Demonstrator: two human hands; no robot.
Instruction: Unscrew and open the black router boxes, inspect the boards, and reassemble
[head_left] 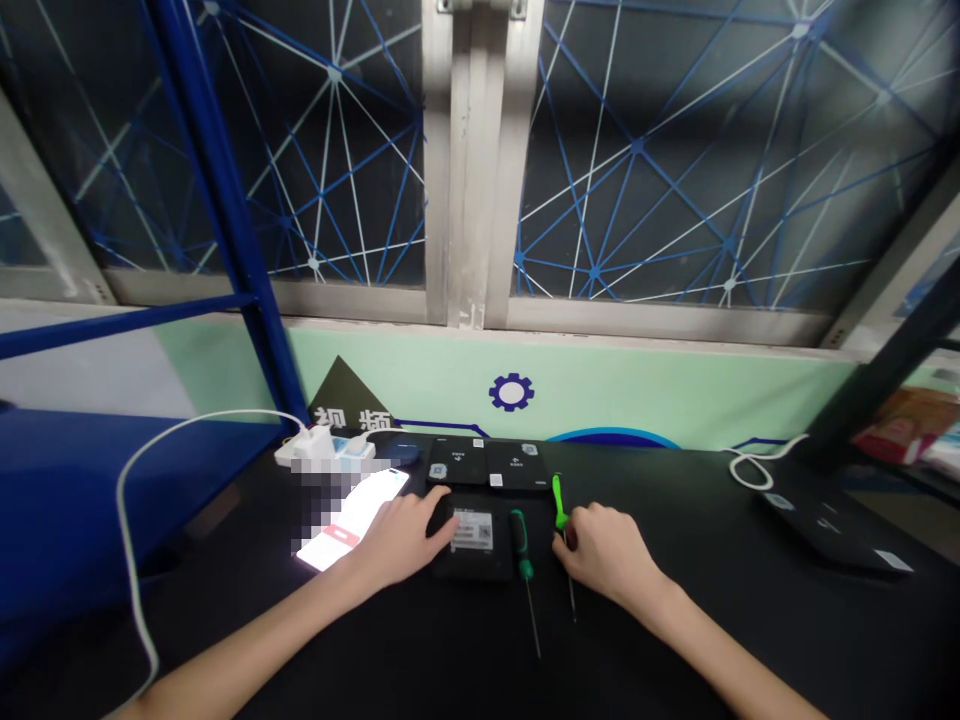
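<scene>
My left hand (405, 535) reaches in from the left with thumb and index finger apart. Its thumb rests at the label side of a flat black device (472, 565) bearing a white printed label. My right hand (606, 550) is curled round a screwdriver with a bright green handle (559, 500), its thin shaft pointing toward me below the fingers. Between the two hands lies a second screwdriver (523, 550), dark green and black, with its tip toward me. A phone (352, 525) with a lit screen lies left of my left hand.
Two flat black boxes (457, 462) sit side by side behind the device. A white power strip (326, 450) with plugs and a white cable (127, 540) is at the back left. Another black device (829, 530) lies far right, near a coiled white cable (754, 468).
</scene>
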